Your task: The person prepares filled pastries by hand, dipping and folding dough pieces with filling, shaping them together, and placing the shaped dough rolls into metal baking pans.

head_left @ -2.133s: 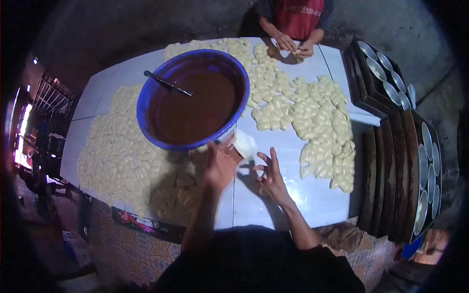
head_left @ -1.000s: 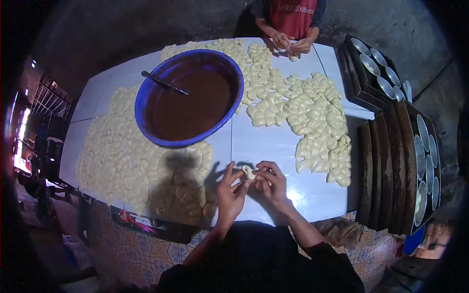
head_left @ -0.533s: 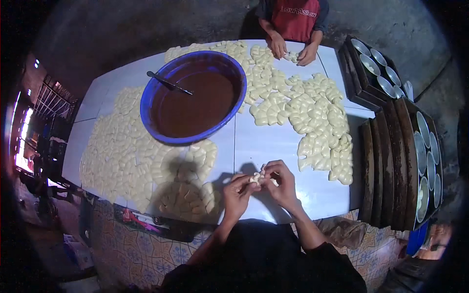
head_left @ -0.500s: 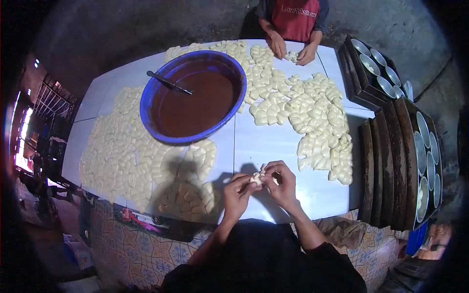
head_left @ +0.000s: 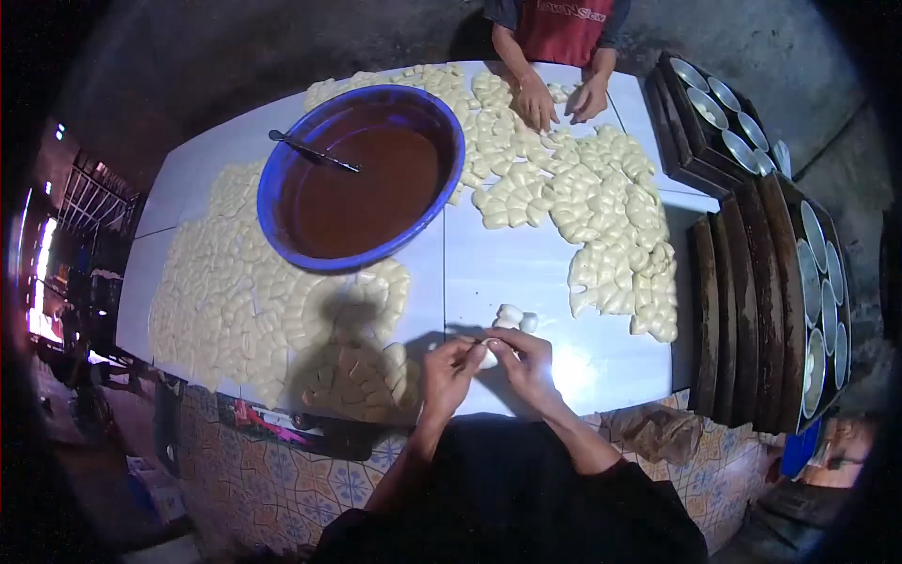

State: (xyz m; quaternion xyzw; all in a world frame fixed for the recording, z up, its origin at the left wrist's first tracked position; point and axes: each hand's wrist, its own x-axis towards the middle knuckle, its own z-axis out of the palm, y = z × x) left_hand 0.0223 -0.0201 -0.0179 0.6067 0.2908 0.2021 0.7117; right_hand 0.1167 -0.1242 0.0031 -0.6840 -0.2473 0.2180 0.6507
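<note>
Close to the table's near edge, my left hand (head_left: pixel 445 378) and my right hand (head_left: pixel 528 367) meet with bent fingers. Pinched between their fingertips is a small pale piece of dough (head_left: pixel 489 355), partly covered by the thumbs. Just beyond my right fingers, a little cluster of dough pieces (head_left: pixel 508 316) rests on the white tiled tabletop (head_left: pixel 507 273). A wide sheet of flattened, scored-looking dough pieces (head_left: pixel 225 310) spreads to the left of my hands. More such pieces (head_left: pixel 601 207) lie to the right and farther back.
A blue basin (head_left: pixel 266 221) of brown liquid with a long-handled utensil (head_left: pixel 315 151) stands on the left dough. Across the table, a co-worker's hands (head_left: pixel 536 101) touch dough. Dark stacked trays with round metal tins (head_left: pixel 810 282) stand along the right side.
The dough cluster that was at my fingertips now lies on the table beyond them. My hands have drawn slightly nearer and pinch a small piece. The co-worker's hand has shifted toward the dough.
</note>
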